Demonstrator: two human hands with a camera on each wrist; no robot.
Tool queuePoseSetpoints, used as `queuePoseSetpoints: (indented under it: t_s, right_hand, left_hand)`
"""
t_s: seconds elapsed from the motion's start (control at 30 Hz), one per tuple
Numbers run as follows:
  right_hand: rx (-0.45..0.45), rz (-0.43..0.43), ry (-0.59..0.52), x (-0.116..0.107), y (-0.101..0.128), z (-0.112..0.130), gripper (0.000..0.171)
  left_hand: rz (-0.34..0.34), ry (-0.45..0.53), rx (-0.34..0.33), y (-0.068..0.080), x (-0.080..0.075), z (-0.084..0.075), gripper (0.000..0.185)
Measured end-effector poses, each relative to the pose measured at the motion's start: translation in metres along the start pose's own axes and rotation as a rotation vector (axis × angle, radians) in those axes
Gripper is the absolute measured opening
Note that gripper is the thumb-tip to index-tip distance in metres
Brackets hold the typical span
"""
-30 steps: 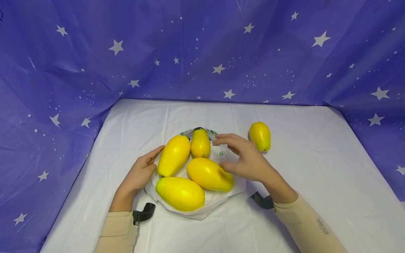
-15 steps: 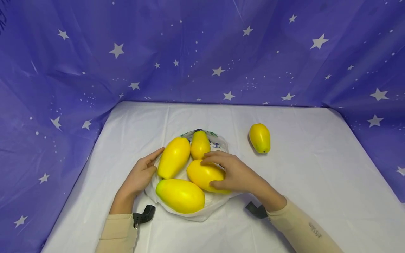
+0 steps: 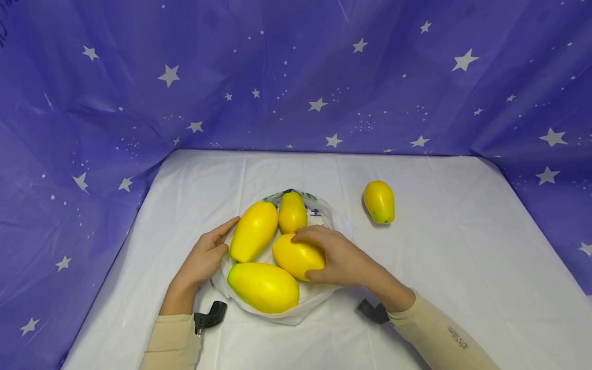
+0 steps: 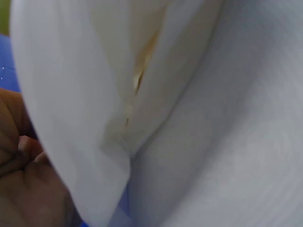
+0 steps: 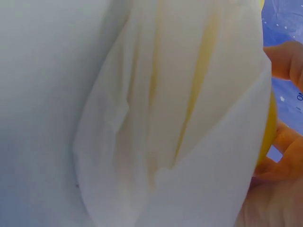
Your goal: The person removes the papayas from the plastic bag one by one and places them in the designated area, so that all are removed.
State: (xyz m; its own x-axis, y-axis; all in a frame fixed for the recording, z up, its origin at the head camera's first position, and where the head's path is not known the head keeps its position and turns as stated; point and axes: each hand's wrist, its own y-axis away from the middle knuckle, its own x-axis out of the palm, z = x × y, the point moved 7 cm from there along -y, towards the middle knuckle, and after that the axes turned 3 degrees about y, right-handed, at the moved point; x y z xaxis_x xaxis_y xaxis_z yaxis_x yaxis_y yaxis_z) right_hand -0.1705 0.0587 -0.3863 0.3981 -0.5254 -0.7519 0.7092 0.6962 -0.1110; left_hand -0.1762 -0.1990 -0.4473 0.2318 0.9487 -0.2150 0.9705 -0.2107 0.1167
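I note the bag (image 3: 309,308) open on the table (image 3: 462,257). Right hand (image 3: 336,259) grasps the right fruit (image 3: 296,258) inside the bag, fingers over it and thumb below. Left hand (image 3: 205,255) touches the bag's left edge; I cannot tell whether it pinches it. Also in the bag: left fruit (image 3: 254,231), far fruit (image 3: 293,212), near fruit (image 3: 263,288). Loose fruit (image 3: 379,201): beyond the bag, to its right.

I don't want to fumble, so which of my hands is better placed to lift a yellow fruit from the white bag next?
Probably the right hand: it grips one yellow fruit in the white bag. The left hand is at the bag's left side, away from that fruit.
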Motion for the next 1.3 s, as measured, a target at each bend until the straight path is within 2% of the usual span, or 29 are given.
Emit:
queuePoseSetpoints:
  t_s: [0.33,0.8,1.13,1.3]
  right_hand:
    - [0.053,-0.048,-0.011,-0.008,0.004,0.000,0.064]
    - [0.076,-0.206,-0.025,-0.054,0.015,-0.004,0.067]
    - [0.205,-0.358,-0.057,-0.095,0.028,-0.026,0.065]
    - [0.307,-0.426,-0.047,-0.118,0.041,-0.041,0.063]
  left_hand:
    - [0.002,0.009,0.006,0.001,0.001,-0.001,0.065]
    - [-0.003,0.006,-0.015,0.002,0.001,-0.001,0.067]
    - [0.006,0.028,-0.002,0.002,0.003,-0.003,0.065]
    - [0.005,0.021,0.004,0.001,0.002,-0.003,0.066]
